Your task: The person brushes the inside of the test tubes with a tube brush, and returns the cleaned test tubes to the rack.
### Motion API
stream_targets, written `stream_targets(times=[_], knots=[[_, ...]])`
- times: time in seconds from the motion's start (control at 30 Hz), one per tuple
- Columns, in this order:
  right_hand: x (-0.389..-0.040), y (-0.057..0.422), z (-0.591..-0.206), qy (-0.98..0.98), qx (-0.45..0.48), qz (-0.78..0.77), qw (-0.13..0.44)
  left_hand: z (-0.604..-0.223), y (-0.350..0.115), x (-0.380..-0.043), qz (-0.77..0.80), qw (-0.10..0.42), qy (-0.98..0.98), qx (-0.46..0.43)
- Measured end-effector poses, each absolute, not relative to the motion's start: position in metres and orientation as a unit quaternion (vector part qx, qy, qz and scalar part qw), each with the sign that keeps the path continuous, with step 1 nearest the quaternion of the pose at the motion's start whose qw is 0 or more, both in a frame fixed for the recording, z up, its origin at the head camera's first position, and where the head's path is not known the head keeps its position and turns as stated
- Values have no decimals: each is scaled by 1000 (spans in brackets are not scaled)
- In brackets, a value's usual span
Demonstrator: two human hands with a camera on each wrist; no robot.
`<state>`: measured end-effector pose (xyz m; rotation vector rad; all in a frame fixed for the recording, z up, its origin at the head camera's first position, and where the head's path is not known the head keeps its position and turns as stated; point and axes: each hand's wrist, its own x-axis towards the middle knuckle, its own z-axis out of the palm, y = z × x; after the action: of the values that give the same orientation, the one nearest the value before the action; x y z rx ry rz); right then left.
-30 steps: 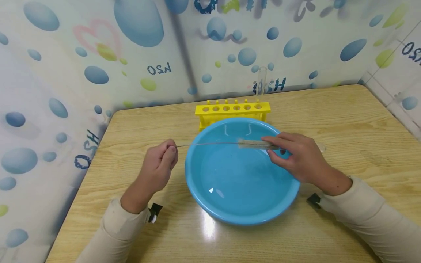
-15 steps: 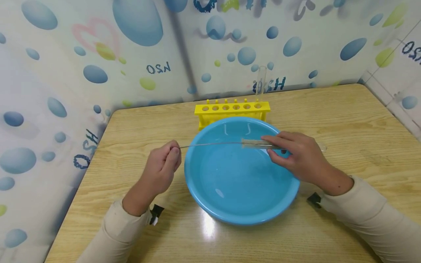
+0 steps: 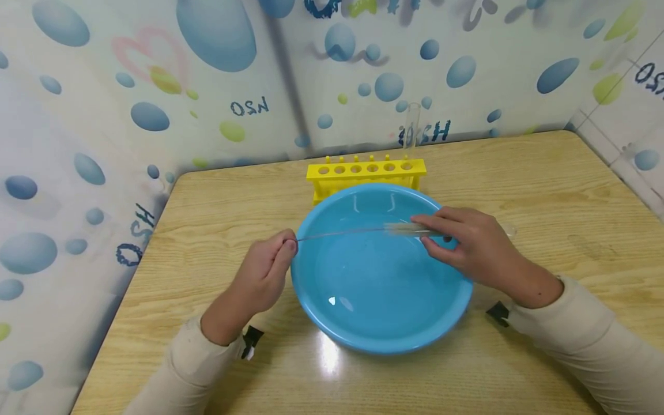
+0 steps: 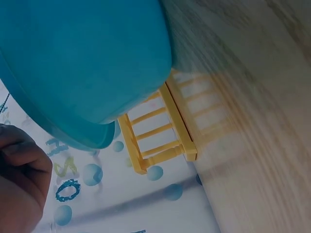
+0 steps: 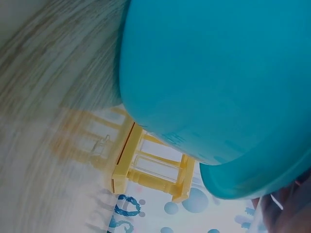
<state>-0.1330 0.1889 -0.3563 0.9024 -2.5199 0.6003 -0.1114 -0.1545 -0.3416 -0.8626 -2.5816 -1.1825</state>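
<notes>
My left hand [image 3: 264, 271] grips the thin wire handle of a test tube brush [image 3: 396, 229] at the left rim of a blue basin [image 3: 381, 340]. The wire runs right, bowing slightly, to pale, blurred bristles in the mouth end of a clear test tube [image 3: 426, 233]. Over the basin's right side my right hand [image 3: 469, 248] holds that tube nearly level between thumb and fingers. Its rounded end shows beyond the hand; the middle is hidden by the fingers. Both wrist views show mainly the basin's outer wall, with part of each hand at the edge.
Behind the basin stands a yellow test tube rack [image 3: 365, 170], with another clear test tube [image 3: 412, 129] upright at its right end. The wooden table [image 3: 233, 202] meets a patterned wall [image 3: 290, 75] at the back and left.
My left hand has moved right and slightly down, bringing the brush further toward the right hand and into the tube. My right hand and the tube stay nearly still.
</notes>
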Motion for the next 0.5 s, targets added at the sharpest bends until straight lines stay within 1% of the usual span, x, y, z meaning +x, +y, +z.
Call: stream_targets(times=[0.27,0.5], knots=[[-130,187,-354,-899,328,217,195,-344,-150,-108,-395,81,-868,-289],[-126,184,-354,-887,358,209,202,-346,-148,-107,-380,66,-870,-307]])
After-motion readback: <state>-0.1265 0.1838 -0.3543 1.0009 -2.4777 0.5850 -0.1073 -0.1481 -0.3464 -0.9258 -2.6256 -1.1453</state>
